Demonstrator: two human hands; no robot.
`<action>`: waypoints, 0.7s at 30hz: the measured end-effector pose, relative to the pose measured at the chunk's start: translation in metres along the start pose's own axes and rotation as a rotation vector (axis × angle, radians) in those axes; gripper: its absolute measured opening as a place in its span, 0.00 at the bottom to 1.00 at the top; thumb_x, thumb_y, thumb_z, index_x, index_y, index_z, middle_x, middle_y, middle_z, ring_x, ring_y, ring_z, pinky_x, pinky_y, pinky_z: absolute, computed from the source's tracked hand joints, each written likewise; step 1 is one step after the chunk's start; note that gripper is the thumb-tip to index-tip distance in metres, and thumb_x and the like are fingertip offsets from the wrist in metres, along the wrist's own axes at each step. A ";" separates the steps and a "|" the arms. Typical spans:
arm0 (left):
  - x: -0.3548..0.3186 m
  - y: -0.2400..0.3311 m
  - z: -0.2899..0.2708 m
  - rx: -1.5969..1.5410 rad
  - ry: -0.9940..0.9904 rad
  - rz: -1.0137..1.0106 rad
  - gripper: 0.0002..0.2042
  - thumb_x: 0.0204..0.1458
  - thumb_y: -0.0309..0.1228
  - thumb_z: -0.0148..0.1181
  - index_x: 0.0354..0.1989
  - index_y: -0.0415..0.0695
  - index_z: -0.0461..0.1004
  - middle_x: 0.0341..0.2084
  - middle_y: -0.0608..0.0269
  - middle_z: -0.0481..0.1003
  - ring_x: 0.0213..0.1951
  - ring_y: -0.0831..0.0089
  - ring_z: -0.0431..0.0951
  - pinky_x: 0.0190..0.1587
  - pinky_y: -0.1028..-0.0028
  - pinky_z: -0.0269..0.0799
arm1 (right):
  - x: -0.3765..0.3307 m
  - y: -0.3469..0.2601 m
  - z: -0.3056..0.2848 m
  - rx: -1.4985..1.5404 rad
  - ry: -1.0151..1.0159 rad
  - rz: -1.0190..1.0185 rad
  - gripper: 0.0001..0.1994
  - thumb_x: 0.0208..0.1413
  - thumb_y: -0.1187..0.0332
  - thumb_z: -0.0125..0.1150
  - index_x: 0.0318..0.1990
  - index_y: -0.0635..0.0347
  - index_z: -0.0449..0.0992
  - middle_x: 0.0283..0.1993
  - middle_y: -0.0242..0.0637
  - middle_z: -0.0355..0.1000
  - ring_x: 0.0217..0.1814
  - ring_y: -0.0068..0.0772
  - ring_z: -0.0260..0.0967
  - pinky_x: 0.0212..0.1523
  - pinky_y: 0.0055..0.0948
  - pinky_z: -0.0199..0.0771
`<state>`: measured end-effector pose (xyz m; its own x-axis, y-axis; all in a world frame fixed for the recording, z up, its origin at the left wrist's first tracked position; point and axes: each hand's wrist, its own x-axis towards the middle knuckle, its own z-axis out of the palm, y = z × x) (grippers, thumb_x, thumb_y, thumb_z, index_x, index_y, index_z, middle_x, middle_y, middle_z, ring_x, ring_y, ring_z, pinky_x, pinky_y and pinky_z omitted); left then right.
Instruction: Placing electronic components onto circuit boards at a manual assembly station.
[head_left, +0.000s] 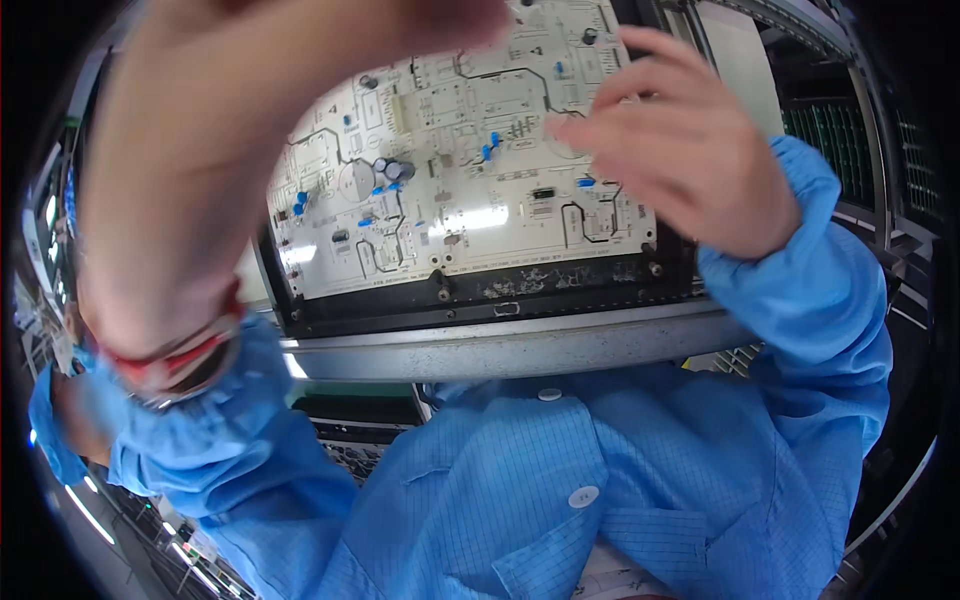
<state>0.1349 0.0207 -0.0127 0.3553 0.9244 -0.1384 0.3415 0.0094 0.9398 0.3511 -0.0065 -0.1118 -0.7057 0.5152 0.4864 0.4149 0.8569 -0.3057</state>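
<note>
A blue button-front work coat (560,500) fills the near view. Beyond it, a white printed circuit board (470,160) is seated in a dark metal carrier (500,300). The right hand (680,160) hovers over its right edge, fingers loosely spread, nothing gripped. The left hand (330,40) is raised and blurred; its grip cannot be told.

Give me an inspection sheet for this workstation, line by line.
Surface: grey metal rail carrying a black frame.
Job's things: white circuit board in the frame, with blue parts and a capacitor.
Clutter: nothing seen.
Hands: left hand raised, blurred, grip unclear; right hand over the board's right side, fingers spread.
Cables: nothing seen.
Surroundings: green racks at right; blue coat below.
</note>
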 end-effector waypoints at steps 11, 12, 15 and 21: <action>0.076 -0.069 0.098 0.249 -0.156 0.373 0.16 0.41 0.18 0.65 0.40 0.38 0.71 0.36 0.65 0.75 0.26 0.84 0.73 0.30 0.83 0.70 | -0.052 0.098 -0.046 0.611 0.682 0.059 0.07 0.49 0.79 0.56 0.35 0.64 0.78 0.25 0.37 0.75 0.28 0.30 0.73 0.30 0.26 0.71; 0.075 -0.073 0.097 0.284 -0.081 0.371 0.17 0.39 0.19 0.67 0.39 0.40 0.72 0.31 0.66 0.76 0.24 0.82 0.73 0.27 0.82 0.70 | -0.050 0.104 -0.045 0.476 0.662 0.025 0.06 0.48 0.76 0.57 0.34 0.63 0.78 0.24 0.37 0.74 0.25 0.33 0.71 0.27 0.28 0.69; 0.074 -0.073 0.096 0.267 -0.071 0.329 0.16 0.40 0.19 0.66 0.39 0.40 0.71 0.31 0.67 0.76 0.24 0.84 0.73 0.27 0.84 0.69 | -0.048 0.086 -0.066 0.045 0.318 0.371 0.06 0.47 0.75 0.58 0.33 0.62 0.78 0.21 0.37 0.71 0.23 0.37 0.68 0.26 0.31 0.67; 0.081 -0.059 0.107 0.319 -0.086 0.255 0.16 0.40 0.17 0.65 0.40 0.39 0.72 0.32 0.65 0.75 0.25 0.82 0.74 0.29 0.83 0.71 | -0.063 0.093 -0.066 -0.003 0.397 0.252 0.05 0.46 0.76 0.56 0.31 0.62 0.78 0.18 0.39 0.66 0.23 0.39 0.64 0.29 0.34 0.65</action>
<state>0.2365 0.0542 -0.1128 0.5301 0.8466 0.0483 0.4805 -0.3468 0.8055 0.4722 0.0420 -0.1164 -0.3089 0.6722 0.6728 0.5471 0.7042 -0.4524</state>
